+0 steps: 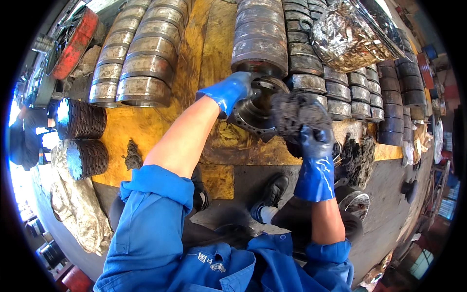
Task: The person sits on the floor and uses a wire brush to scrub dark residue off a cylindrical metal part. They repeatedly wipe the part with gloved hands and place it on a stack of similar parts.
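Observation:
Both my hands wear blue rubber gloves. My left hand (233,92) closes around the upper left rim of a dark, oily round metal housing (245,117), which has a hollow middle and a flange with small holes. In my right hand (316,141), its glove blackened at the fingers, is a dirty grey wad of cotton waste (301,111). The wad is at the housing's right side and hides part of it; whether they touch, I cannot tell. Behind the housing lies a row of large metal rings (259,39).
Two rows of metal rings (148,68) lie at left, above toothed disc stacks (82,118). Smaller rings (335,92) fill the right, under a grimy, crumpled bundle (350,36). More dark waste (357,158) hangs at the yellow bench's (141,129) front edge. A person stands far left.

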The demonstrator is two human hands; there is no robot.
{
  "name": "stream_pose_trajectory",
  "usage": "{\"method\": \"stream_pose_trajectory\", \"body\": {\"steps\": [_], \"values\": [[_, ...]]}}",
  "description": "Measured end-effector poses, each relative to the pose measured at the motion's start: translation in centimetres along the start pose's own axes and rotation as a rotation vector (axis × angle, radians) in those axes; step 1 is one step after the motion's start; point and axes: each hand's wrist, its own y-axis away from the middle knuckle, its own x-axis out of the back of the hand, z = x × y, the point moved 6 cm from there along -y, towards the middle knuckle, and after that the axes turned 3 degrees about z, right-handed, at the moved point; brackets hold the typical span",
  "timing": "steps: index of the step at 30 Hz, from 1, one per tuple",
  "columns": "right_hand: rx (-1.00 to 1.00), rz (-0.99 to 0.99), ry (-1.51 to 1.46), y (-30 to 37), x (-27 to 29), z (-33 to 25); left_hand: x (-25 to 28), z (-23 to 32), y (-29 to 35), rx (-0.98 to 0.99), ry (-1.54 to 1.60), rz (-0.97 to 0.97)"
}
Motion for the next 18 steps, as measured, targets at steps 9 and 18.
{"method": "stream_pose_trajectory", "body": {"steps": [9, 18], "values": [[0.33, -1.0, 1.164, 0.2, -16.2, 7.9, -0.1, -2.5, -3.9, -0.203, 0.435, 0.17], [-0.324, -0.961, 1.126, 3.1, -20.8, 16.1, -1.8, -4.5, -6.3, 0.022, 0.283, 0.286]]}}
